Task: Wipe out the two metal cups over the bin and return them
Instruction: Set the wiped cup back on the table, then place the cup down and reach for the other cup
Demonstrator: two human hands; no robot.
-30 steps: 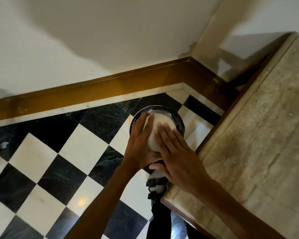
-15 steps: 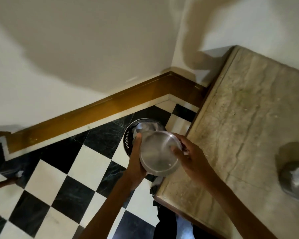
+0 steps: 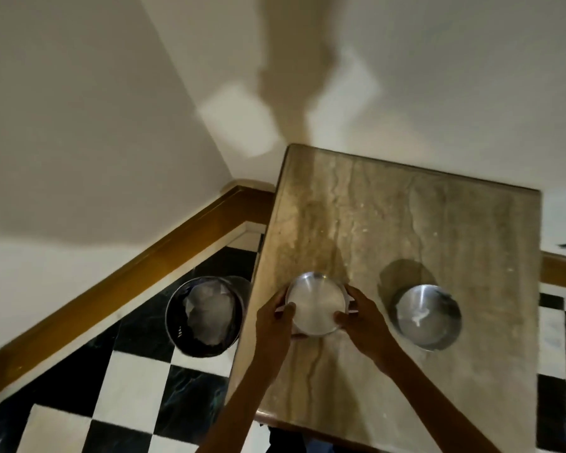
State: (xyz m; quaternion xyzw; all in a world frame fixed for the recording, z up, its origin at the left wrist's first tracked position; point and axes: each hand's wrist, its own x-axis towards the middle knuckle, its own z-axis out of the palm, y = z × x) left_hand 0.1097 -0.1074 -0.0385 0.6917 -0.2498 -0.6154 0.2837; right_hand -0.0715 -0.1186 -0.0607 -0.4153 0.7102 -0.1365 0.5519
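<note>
Both hands, left hand [image 3: 275, 317] and right hand [image 3: 360, 317], gripped the cup [image 3: 315, 304] by its sides; it looked light, hard and slippery.

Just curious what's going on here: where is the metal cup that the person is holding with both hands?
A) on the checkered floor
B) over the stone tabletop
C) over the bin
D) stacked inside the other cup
B: both hands grip the metal cup over the stone tabletop; the bin stands on the floor to its left.
</note>
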